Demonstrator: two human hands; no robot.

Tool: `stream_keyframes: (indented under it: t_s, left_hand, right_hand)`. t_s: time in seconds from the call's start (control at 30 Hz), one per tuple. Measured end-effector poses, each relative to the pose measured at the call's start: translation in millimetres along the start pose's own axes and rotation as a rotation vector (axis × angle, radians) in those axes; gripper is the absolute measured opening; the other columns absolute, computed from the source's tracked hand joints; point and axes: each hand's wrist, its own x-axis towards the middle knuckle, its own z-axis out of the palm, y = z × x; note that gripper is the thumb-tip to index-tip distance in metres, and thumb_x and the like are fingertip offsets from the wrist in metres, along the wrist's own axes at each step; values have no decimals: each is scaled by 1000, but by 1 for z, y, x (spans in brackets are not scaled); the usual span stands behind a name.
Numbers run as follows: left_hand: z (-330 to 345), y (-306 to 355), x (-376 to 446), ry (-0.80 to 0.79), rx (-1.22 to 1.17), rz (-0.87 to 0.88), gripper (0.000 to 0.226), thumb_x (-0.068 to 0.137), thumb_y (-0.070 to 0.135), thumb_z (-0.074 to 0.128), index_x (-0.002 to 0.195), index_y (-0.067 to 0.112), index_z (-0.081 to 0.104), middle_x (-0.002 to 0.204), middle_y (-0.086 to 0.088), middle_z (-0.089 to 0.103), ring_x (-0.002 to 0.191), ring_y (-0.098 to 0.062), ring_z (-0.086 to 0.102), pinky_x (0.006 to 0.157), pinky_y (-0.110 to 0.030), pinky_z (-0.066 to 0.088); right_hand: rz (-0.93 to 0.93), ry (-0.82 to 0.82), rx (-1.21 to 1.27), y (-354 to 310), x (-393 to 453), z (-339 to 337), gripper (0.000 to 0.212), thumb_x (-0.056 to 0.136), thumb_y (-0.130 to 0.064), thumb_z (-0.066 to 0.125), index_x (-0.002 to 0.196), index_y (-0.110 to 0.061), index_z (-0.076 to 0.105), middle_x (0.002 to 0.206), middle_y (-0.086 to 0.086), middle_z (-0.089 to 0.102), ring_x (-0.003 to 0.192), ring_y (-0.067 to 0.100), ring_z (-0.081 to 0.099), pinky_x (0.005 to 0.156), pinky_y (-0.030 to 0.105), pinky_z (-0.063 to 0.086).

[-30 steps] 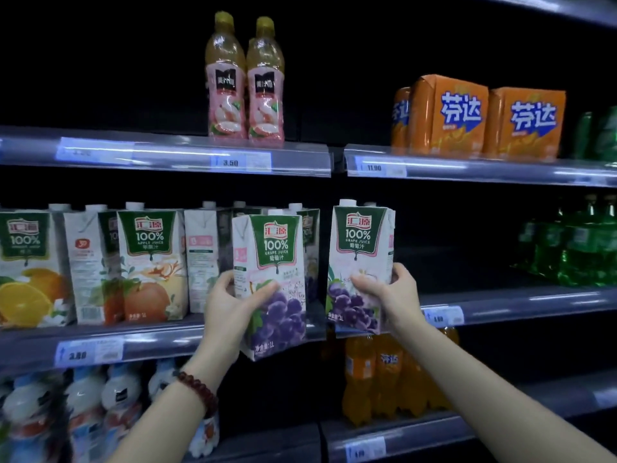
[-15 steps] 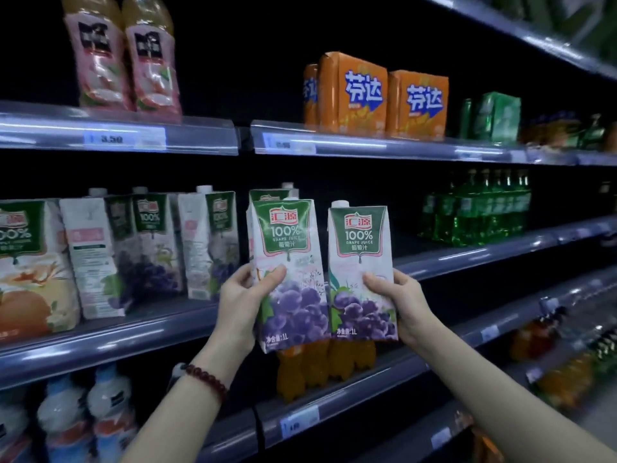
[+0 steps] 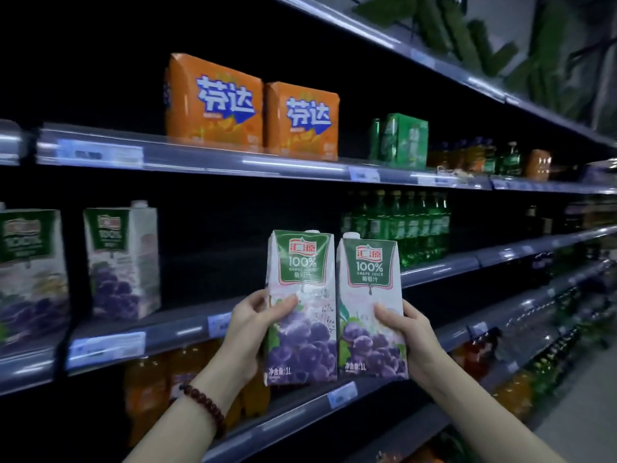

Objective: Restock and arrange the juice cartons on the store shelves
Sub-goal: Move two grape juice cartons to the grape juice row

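Head view — each hand, left hand (image 3: 248,332) and right hand (image 3: 405,332), grips one boxy grape carton (image 3: 302,309).

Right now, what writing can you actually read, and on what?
"汇源", "100%", "GRAPE JUICE", "葡萄汁", "1L": right-hand carton.
"汇源", "100%", "1L": left-hand carton.
"芬达": both orange packs.
Shelf price tags and shelved cartons: too blurred.

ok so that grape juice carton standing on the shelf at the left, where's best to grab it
Grip the grape juice carton on the shelf round its flat side walls at mid-height, coming from the aisle front. It stands upright with a gap on its right, so fingers likely fit there; the sloped top and cap look poor to hold.
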Motion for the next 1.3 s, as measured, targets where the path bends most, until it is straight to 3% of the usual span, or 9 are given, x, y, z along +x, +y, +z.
stream_keyframes:
  t_s: [0.37, 0.53, 0.6, 0.73, 0.8, 0.87, 0.97, 1.1, 1.3]
  left_hand:
    - [154, -76, 74, -154, -4, -52, 50, 54, 22, 83, 99, 7, 67, 93, -12, 76, 81, -26, 74, 63, -28, 58]
    - [209, -107, 127, -196, -23, -86, 52, 58, 18, 82, 104, 1, 66, 93, -15, 76, 77, -26, 74, 63, -29, 58]
    - [232, -121, 152, -208, -36, -94, 53, 60, 18, 82, 107, 1, 64, 94, -15, 76, 80, -27, 74, 66, -30, 59]
    - [277, -150, 209, -251, -63, -83, 43, 62, 18, 83, 98, 10, 61, 85, -9, 77, 74, -23, 75, 55, -23, 56]
    - [300, -163, 238, -268, -62, -84, 39, 63, 17, 83, 91, 15, 57, 82, -5, 77, 74, -21, 75, 55, -22, 56]
    - [326, -174, 265, -284, -62, -87, 44, 64, 18, 84, 93, 11, 52, 86, -8, 77, 78, -22, 75, 63, -28, 59]
    - [365, -189, 301, -302, -61, -97, 64, 58, 24, 86, 108, 10, 50, 97, -15, 74, 83, -26, 74, 81, -40, 58]
    - [417, -212, 337, -345, -77, -122, 55, 55, 25, 84, 100, 11, 56, 84, -8, 77, 75, -25, 75, 57, -27, 57]
    - [504, -254, 377, -305, -71, -136, 58, 56, 24, 84, 106, 7, 60, 85, -11, 77, 76, -29, 74, 58, -31, 58]
  right_hand:
    - [9, 170, 22, -33, 35, -159, 56, 62, -9, 78, 114, -2, 60, 102, 25, 72, 79, 38, 72, 67, 45, 60]
    - [-14, 231, 0, -43, 64, -219, 59, 62, -10, 77, 117, 0, 58, 105, 26, 70, 82, 40, 71, 68, 44, 59]
    - [-23, 243, -26, -48, 81, -245, 58, 64, -9, 75, 119, 0, 57, 107, 27, 69, 88, 44, 69, 73, 48, 58]
    - [-42, 264, -48, -59, 122, -296, 58, 65, -8, 73, 120, -1, 58, 108, 27, 69, 89, 45, 69, 75, 50, 58]
    - [-50, 286, -56, -66, 144, -321, 59, 65, -8, 73, 121, 0, 56, 111, 29, 68, 97, 50, 65, 86, 59, 53]
    - [-61, 316, -56, -74, 166, -347, 61, 66, -7, 72, 123, 1, 55, 113, 30, 66, 105, 54, 60, 95, 66, 44]
    - [-83, 360, -66, -87, 194, -387, 62, 64, -8, 74, 122, 2, 56, 113, 30, 66, 105, 55, 60, 96, 66, 43]
    - [-104, 366, -76, -99, 224, -443, 59, 66, -7, 73, 122, 1, 56, 113, 29, 67, 102, 52, 62, 95, 62, 46]
    - [-100, 328, -104, -118, 266, -537, 73, 52, -14, 83, 120, -1, 58, 111, 27, 68, 98, 48, 65, 87, 54, 54]
